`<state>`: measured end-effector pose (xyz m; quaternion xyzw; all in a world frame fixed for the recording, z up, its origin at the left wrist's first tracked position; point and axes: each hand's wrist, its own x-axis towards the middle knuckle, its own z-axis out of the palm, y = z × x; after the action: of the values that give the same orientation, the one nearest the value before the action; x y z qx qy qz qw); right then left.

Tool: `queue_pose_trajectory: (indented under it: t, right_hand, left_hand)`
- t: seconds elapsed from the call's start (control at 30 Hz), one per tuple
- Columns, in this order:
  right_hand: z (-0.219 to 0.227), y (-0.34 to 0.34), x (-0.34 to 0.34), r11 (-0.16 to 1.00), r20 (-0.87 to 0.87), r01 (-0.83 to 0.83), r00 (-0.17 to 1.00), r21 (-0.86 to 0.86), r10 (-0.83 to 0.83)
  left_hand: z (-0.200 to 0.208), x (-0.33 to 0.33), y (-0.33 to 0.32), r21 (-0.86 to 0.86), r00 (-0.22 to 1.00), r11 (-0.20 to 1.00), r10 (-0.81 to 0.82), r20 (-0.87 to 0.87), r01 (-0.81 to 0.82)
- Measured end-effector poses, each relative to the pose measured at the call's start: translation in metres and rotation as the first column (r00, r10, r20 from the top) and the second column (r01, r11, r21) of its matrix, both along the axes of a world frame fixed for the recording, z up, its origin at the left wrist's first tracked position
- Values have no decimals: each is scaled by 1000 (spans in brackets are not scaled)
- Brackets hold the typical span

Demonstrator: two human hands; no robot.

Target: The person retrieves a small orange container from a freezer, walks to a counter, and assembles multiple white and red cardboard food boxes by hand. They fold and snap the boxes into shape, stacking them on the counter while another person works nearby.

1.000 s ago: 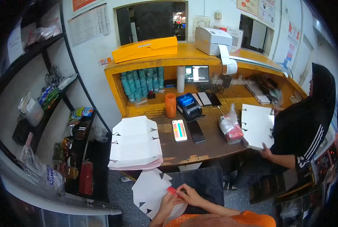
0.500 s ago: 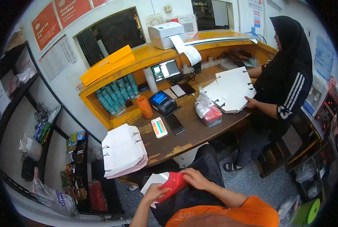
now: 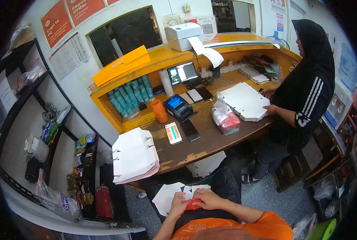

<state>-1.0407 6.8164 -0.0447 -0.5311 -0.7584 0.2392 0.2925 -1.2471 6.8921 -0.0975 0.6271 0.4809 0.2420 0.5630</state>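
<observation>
Cardboard (image 3: 167,198), matte, angular, notched, in both hands (image 3: 207,199)

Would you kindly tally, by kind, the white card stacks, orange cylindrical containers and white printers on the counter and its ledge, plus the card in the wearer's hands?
White card stacks: 2
Orange cylindrical container: 1
White printer: 1
Red-and-white card in left hand and right hand: 1
Total: 5
</observation>
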Motion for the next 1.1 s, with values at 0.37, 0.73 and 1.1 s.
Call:
queue_pose_trajectory:
  t: [0.37, 0.73, 1.1]
  right_hand:
    - [-11, 35, -2, 899, -328, 72, 916, -431, -231]
    - [-42, 58, 9, 861, -538, 342, 677, -376, -503]
    - [-39, 62, -16, 850, -626, 250, 586, -463, -514]
  left_hand:
    - [42, 20, 23, 401, 995, 911, -74, -70, 95]
    - [79, 42, 16, 737, 998, 674, -4, 61, -42]
    - [28, 36, -1, 564, 975, 807, 221, -15, -175]
